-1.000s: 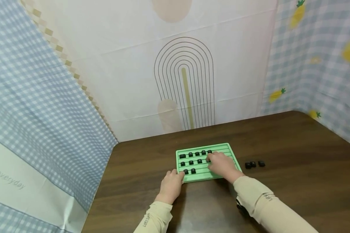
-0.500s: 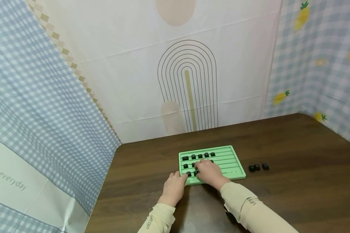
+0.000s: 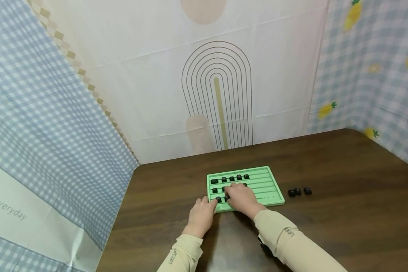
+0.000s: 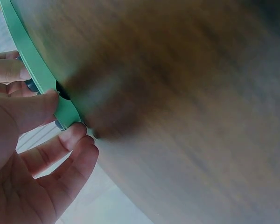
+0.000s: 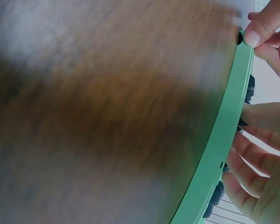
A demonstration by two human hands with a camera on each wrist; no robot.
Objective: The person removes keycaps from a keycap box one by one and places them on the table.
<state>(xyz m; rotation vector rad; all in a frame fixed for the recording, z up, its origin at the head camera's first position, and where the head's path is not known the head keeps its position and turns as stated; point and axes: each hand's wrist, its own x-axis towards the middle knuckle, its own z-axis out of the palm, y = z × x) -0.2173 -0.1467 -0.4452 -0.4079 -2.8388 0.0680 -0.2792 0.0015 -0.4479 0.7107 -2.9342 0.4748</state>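
A light green ridged tray (image 3: 266, 182) lies on the table, with small black keycaps standing in rows on it. My left hand (image 3: 201, 216) grips its front left corner; in the left wrist view the thumb (image 4: 37, 109) presses the tray's side. The right hand (image 3: 241, 198) reaches over the front row. Its thumb (image 5: 263, 115) and fingers pinch a black keycap (image 5: 243, 122), the second from the left in that row. Beside it, close to the left thumb, stands another keycap (image 3: 218, 199). Part of the middle row is hidden behind the right hand.
Three loose black keycaps (image 3: 297, 192) lie on the dark wooden table (image 3: 343, 211), right of the tray. A white patterned curtain (image 3: 149, 94) hangs behind the table, with checked cloth (image 3: 54, 124) at the left side.
The right hand has come left and nearer, from the middle row to the second keycap of the front row, and stayed there over the last half second. The left hand keeps holding the tray's corner.
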